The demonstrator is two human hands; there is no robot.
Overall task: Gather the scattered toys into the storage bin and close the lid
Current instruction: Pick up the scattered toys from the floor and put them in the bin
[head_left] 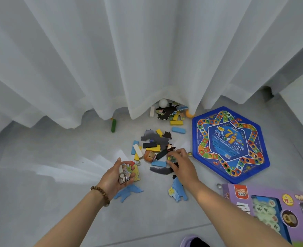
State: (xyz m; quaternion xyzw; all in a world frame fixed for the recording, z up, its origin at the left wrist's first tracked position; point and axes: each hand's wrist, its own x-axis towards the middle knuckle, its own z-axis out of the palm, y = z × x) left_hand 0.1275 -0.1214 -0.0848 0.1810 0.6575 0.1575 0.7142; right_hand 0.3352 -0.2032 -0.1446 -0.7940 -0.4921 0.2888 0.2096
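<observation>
Early stage: left hand (119, 172) cups a few puzzle pieces (127, 169), right hand (181, 161) pinches a marble (169, 158), toy pile (154, 145) mostly ungathered just beyond both sets of fingertips, storage bin out of view.

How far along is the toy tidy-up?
Barely begun: no storage bin is in view. The left hand holds a few small pieces; the right hand reaches into the pile of coloured wooden blocks. The blue hexagonal game board and green wooden block lie on the floor.
</observation>
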